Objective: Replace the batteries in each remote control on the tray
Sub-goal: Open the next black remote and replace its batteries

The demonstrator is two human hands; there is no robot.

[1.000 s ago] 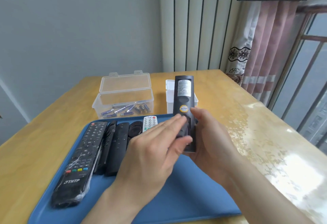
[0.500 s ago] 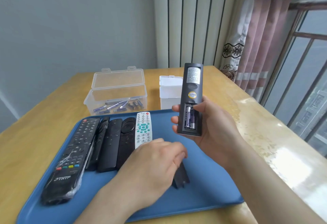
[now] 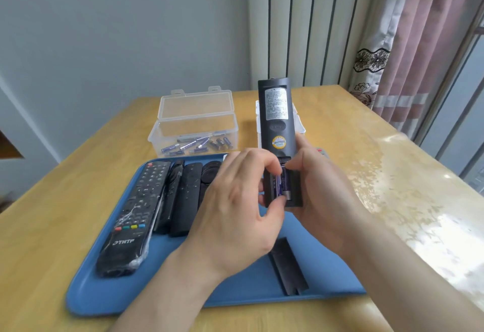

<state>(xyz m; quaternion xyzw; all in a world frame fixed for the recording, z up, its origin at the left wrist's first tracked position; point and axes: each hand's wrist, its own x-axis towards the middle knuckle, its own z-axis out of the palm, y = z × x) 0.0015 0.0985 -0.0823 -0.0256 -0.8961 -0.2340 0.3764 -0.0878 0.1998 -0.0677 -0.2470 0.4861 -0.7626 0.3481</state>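
Pinching battery (image 3: 279, 184) lengthwise with left hand (image 3: 235, 200), thumb low, forefinger high; set along remote (image 3: 275, 122) gripped upright in right hand (image 3: 326, 193)

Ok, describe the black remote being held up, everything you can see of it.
The slim black plastic remote control stands nearly upright above the blue plastic tray, back towards the camera. It carries a white printed label near the top and a round yellow sticker lower down. Its battery bay at the lower end is open, with two purple batteries inside. The right hand grips its lower part; the left hand pinches the batteries.
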